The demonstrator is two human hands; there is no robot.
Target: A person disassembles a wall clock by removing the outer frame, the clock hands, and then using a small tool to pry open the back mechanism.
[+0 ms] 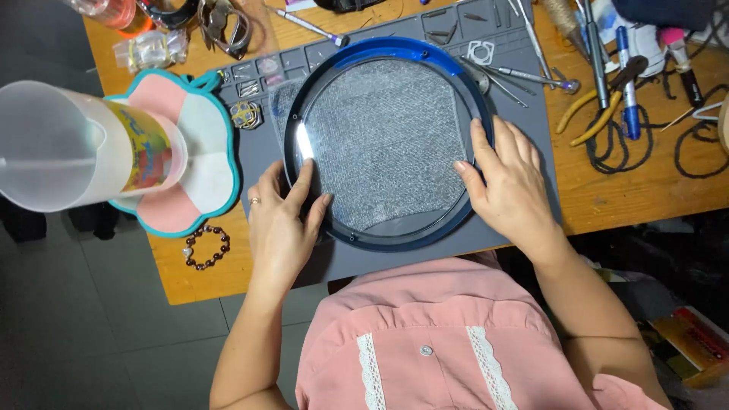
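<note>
While flat on the grey work mat (524, 228), round blue-rimmed tray (383, 140) framed by both hands at its near half. Left hand (282, 220): fingers spread, tips on left rim, nothing clasped. Right hand (510, 178): fingers spread open, resting on right rim, nothing clasped. Grey mesh sheet (387, 129) inside tray, between the hands. Left: beaded bracelet (205, 247), frosted jug (83, 148). Beyond: pliers (588, 114) and pens on wooden table (600, 197).
</note>
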